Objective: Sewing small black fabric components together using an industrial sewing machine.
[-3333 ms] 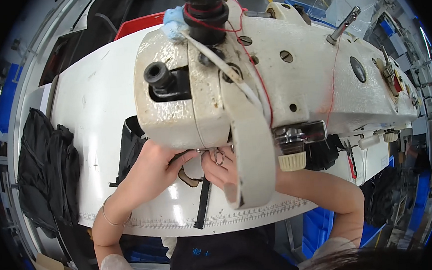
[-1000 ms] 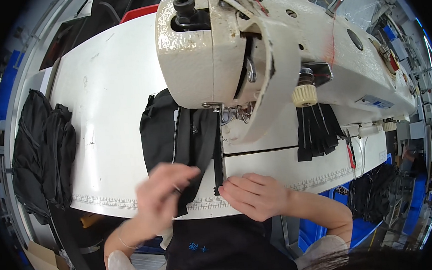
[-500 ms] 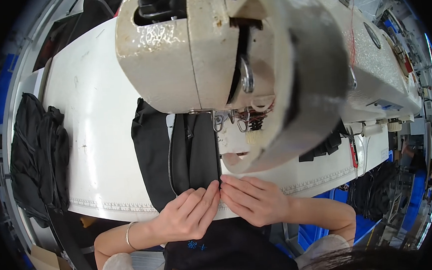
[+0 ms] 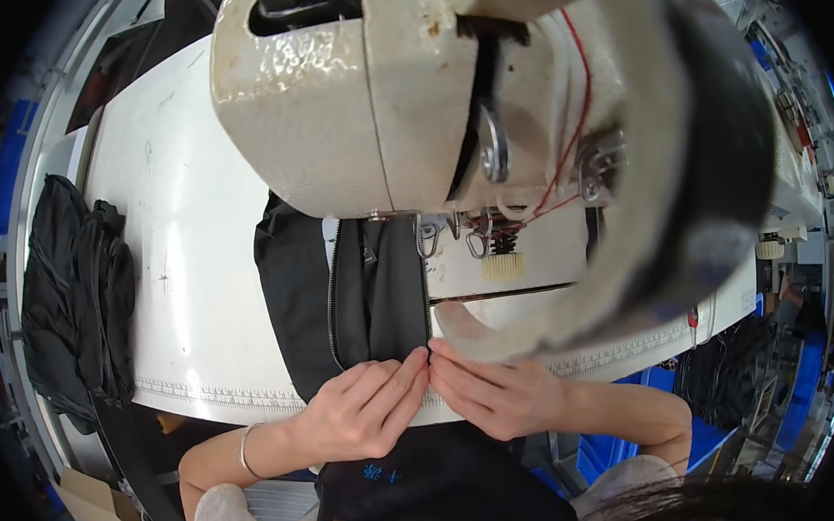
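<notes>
A black fabric piece with a zipper lies on the white sewing table, its far end under the head of a sewing machine. One row of zipper teeth curves down its middle; another runs along the right edge. My left hand pinches the near end of that right edge with its fingertips. Close against it, my right hand pinches the same edge from the other side. The fingertips of both hands nearly meet. The needle area is partly hidden behind the machine head.
A pale curved ring with a dark outer side hangs close on the right and blocks part of the machine. Folded black fabric lies at the table's left. A printed ruler strip follows the front edge. A cardboard box stands lower left, blue bins lower right.
My view has shifted slightly, so the curved ring appears farther right and red thread shows on the machine. Both hands keep their pinch on the fabric edge, almost unmoved.
</notes>
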{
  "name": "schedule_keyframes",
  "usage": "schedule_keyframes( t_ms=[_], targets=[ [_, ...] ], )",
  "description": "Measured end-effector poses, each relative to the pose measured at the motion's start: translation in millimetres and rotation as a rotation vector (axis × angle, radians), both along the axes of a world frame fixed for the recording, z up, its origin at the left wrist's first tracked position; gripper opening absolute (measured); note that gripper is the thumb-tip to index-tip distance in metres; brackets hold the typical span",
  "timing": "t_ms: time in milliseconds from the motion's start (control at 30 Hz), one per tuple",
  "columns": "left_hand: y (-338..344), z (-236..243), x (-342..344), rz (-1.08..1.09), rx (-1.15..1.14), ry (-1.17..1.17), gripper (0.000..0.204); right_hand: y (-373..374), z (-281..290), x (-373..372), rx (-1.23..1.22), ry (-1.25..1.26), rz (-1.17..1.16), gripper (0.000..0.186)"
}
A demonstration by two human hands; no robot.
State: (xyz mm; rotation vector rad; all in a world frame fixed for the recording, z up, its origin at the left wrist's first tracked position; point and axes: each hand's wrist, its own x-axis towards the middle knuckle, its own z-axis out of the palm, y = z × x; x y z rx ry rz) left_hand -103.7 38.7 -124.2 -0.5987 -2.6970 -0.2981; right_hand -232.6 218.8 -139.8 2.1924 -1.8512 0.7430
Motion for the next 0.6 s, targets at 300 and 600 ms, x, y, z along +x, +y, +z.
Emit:
schedule_keyframes(
  t_ms=[300, 600],
  targets=[
    [-23, 0, -33, -0.031, 0.058, 0.01, 0.036, -21, -9, -19, -0.039, -0.106, -0.097, 0.03],
    [-61, -19, -62, 0.04, 0.274, -0.096, 0.031, -46, -21, -56, 0.244, -0.627, -0.153, 0.018]
  ],
)
